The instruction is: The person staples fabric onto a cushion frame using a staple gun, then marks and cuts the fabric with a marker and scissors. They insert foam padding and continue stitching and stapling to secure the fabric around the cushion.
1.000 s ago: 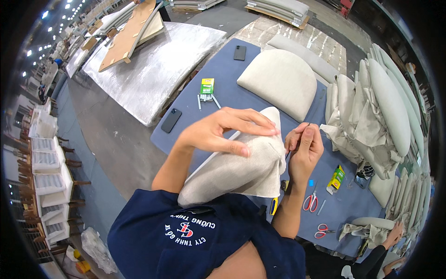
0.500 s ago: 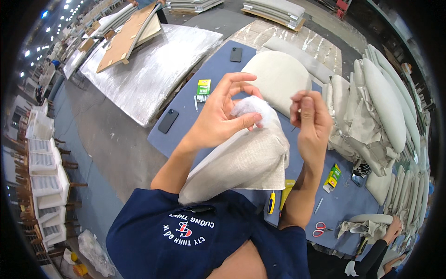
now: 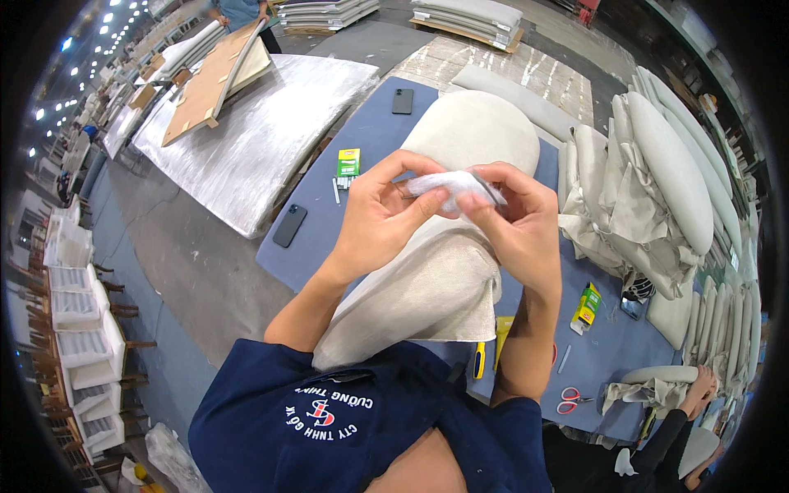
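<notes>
A tuft of white wadding (image 3: 452,187) is pinched between my two hands over the blue table. My left hand (image 3: 378,212) grips its left end, thumb in front and fingers behind. On its right end my right hand (image 3: 519,215) is closed in the same way; a thin dark edge shows along the tuft there. Below the hands, a beige fabric-covered piece (image 3: 415,287) rises at a slant between my forearms, leaning toward my chest. Beyond the hands lies a beige cushion with a rounded end (image 3: 477,123), partly covered by them.
On the blue table (image 3: 608,353) are phones (image 3: 290,225), green-yellow boxes (image 3: 587,307), red-handled scissors (image 3: 569,401) and a yellow cutter (image 3: 480,360). Beige covered cushions (image 3: 674,177) pile up at right. Another person's hands (image 3: 701,388) touch a small cushion at lower right.
My right hand has come left and taken hold of the wadding, which only the left hand held before. The tuft now looks flatter and stretched sideways. The view has shifted slightly.
</notes>
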`<state>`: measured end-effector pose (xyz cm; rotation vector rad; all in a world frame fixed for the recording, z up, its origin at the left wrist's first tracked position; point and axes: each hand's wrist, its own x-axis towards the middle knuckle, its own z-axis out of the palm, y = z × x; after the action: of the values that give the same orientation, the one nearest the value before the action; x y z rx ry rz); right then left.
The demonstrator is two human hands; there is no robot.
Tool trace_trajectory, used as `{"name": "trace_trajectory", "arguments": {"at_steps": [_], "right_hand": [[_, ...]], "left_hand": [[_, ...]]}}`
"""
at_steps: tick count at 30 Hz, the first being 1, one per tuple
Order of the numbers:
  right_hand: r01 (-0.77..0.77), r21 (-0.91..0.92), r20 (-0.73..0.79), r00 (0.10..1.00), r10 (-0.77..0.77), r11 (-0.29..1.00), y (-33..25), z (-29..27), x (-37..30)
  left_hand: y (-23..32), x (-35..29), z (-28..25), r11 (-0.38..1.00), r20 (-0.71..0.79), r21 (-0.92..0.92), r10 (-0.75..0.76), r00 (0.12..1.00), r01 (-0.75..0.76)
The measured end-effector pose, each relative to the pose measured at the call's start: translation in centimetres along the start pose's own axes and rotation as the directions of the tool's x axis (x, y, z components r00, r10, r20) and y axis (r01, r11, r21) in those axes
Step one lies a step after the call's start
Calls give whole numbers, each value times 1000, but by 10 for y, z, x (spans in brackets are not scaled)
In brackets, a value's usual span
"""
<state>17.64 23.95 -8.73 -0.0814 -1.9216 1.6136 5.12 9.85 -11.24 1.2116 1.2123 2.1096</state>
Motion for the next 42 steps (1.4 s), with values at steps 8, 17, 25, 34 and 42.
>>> {"name": "trace_trajectory", "arguments": {"at_steps": [8, 17, 25, 34, 42], "right_hand": [[-47, 29, -55, 997, 49, 998, 12, -6, -2], [8, 37, -138, 990, -3, 999, 22, -10, -12], [234, 294, -636, 771, 8, 927, 50, -95, -59], [218, 293, -136, 973, -185, 931, 90, -5, -126], [336, 288, -150, 941, -304, 897, 52, 44, -131]], "left_hand": [[0, 1, 8, 995, 22, 4, -102, 995, 102], [-7, -2, 8, 951, -27, 220, -216, 976, 217], [-14, 1, -39, 927, -49, 328, -178, 983, 184], [-139, -24, 12, 449, 351, -591, -604, 715, 670], [-123, -29, 1, 611, 166, -380, -693, 701, 694]]}}
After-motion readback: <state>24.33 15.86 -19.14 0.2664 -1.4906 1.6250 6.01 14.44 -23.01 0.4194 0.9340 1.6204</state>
